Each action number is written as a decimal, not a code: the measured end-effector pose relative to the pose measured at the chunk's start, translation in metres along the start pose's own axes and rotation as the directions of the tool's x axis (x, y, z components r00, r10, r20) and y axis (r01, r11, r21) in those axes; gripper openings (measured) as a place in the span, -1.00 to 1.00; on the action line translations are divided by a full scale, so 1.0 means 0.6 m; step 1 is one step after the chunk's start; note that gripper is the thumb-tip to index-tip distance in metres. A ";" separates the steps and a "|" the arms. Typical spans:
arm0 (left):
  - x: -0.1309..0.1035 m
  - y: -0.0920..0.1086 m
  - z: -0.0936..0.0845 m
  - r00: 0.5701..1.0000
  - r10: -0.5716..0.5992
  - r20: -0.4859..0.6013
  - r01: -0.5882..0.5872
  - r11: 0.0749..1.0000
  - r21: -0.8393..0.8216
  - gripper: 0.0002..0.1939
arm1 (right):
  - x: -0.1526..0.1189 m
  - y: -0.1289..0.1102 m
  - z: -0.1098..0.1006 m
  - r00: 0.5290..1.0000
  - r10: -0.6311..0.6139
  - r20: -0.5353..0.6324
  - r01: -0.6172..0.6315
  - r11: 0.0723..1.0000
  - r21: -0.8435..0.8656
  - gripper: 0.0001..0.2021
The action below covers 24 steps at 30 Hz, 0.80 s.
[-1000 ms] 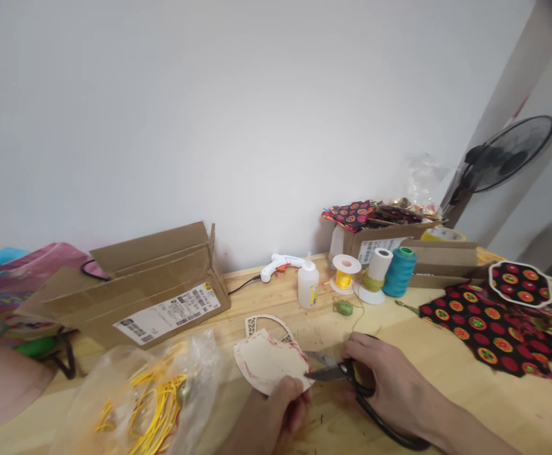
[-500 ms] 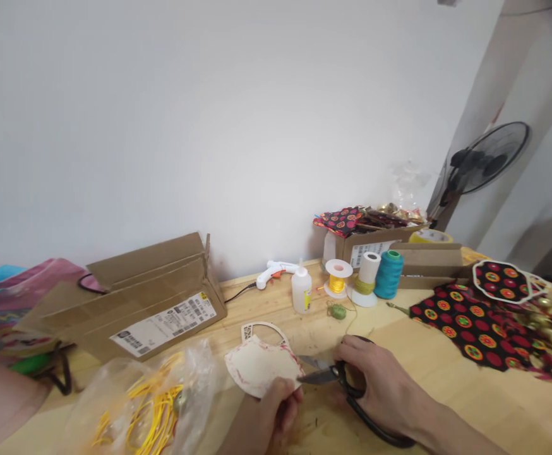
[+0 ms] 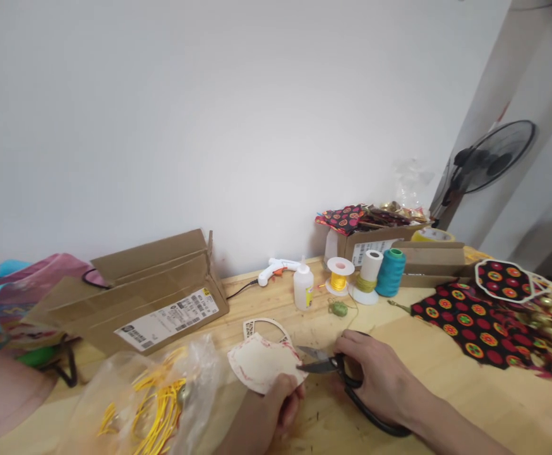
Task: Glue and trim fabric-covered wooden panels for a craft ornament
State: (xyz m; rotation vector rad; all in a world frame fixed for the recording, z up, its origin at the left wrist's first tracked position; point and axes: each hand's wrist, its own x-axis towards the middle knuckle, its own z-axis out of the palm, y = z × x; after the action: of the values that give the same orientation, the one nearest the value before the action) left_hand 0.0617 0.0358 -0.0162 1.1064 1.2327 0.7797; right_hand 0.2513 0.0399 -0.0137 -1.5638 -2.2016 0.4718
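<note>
My left hand point(image 3: 283, 404) pinches the lower right edge of a cream fan-shaped piece point(image 3: 261, 363) with reddish marks along its border. Black-handled scissors point(image 3: 321, 366) are in my right hand point(image 3: 375, 376), their blades parted and pointing left, with the tips at the piece's right edge. A thin pale openwork frame point(image 3: 269, 323) shows behind the top of the piece. Small dark scraps lie on the wood below the scissors.
At the left are a cardboard box point(image 3: 143, 303) and a plastic bag of yellow cords point(image 3: 157, 404). Behind my hands stand a glue bottle point(image 3: 303, 287), a glue gun point(image 3: 280, 268) and thread spools point(image 3: 390, 272). Patterned dark cloth point(image 3: 475, 325) lies right.
The view has shifted slightly, so the objects appear a little further right. The scissors and the cream piece stay close together, with my hands holding them as before.
</note>
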 end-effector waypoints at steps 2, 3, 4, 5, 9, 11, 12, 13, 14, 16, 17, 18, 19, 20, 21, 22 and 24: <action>-0.002 0.000 0.001 1.000 -0.007 0.023 0.008 0.999 -0.047 -0.75 | 0.001 -0.001 0.001 1.000 0.013 -0.004 -0.013 1.000 -0.011 -0.90; -0.004 0.000 0.001 0.999 -0.007 0.039 0.009 0.998 -0.066 -0.76 | 0.002 -0.002 0.001 1.000 0.019 -0.002 -0.019 1.000 -0.014 -0.90; -0.006 0.001 0.001 0.999 -0.006 0.051 0.010 0.997 -0.077 -0.76 | 0.002 -0.003 0.002 1.000 0.024 0.002 -0.024 1.000 -0.018 -0.90; -0.007 0.002 0.001 0.998 -0.007 0.055 0.011 0.997 -0.078 -0.76 | 0.003 -0.003 0.002 1.000 0.031 0.004 -0.031 0.999 -0.022 -0.89; -0.012 0.008 0.000 0.996 -0.060 0.058 0.065 0.994 -0.087 -0.77 | 0.005 -0.005 0.000 0.999 0.047 0.008 -0.047 0.998 -0.030 -0.88; -0.012 0.008 0.000 0.997 -0.063 0.054 0.067 0.995 -0.070 -0.77 | 0.005 -0.006 0.000 0.999 0.047 0.001 -0.047 0.999 -0.027 -0.90; -0.011 0.007 -0.001 0.997 -0.057 0.055 0.061 0.996 -0.063 -0.77 | 0.005 -0.007 0.000 0.999 0.046 -0.006 -0.046 0.999 -0.024 -0.90; -0.009 0.006 -0.002 0.997 -0.045 0.059 0.049 0.997 -0.063 -0.77 | 0.005 -0.007 0.000 0.999 0.048 -0.015 -0.048 0.999 -0.021 -0.90; -0.008 0.003 -0.002 0.997 -0.032 0.066 0.036 0.997 -0.072 -0.77 | 0.004 -0.008 0.001 0.998 0.050 -0.023 -0.051 0.999 -0.018 -0.90; -0.003 -0.001 -0.004 0.996 -0.009 0.093 0.018 0.995 -0.101 -0.77 | 0.005 -0.008 0.004 0.998 0.060 -0.035 -0.061 0.998 -0.020 -0.90; -0.001 -0.004 -0.004 0.994 0.001 0.109 0.011 0.994 -0.111 -0.77 | 0.005 -0.009 0.005 0.997 0.065 -0.040 -0.066 0.997 -0.026 -0.91; 0.001 -0.006 -0.005 0.993 0.013 0.118 0.001 0.993 -0.115 -0.76 | 0.005 -0.009 0.006 0.997 0.069 -0.044 -0.070 0.997 -0.032 -0.91; 0.003 -0.008 -0.005 0.993 0.022 0.119 -0.008 0.994 -0.113 -0.76 | 0.006 -0.009 0.007 0.996 0.073 -0.048 -0.075 0.997 -0.036 -0.91; 0.004 -0.009 -0.005 0.993 0.033 0.114 -0.020 0.994 -0.109 -0.77 | 0.006 -0.010 0.007 0.996 0.079 -0.051 -0.081 0.996 -0.037 -0.91; 0.005 -0.010 -0.005 0.993 0.042 0.107 -0.031 0.994 -0.106 -0.77 | 0.007 -0.011 0.007 0.995 0.085 -0.052 -0.086 0.996 -0.035 -0.91; 0.005 -0.010 -0.005 0.994 0.049 0.098 -0.038 0.994 -0.106 -0.77 | 0.007 -0.011 0.007 0.995 0.089 -0.053 -0.091 0.995 -0.032 -0.91; 0.005 -0.010 -0.004 0.994 0.043 0.098 -0.032 0.993 -0.109 -0.77 | 0.007 -0.013 0.006 0.994 0.099 -0.052 -0.100 0.995 -0.029 -0.91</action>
State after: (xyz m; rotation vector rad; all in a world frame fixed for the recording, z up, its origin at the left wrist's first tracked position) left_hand 0.0597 0.0374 -0.0228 1.0705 1.0765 0.8006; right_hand 0.2418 0.0413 -0.0126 -1.6892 -2.1105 0.4243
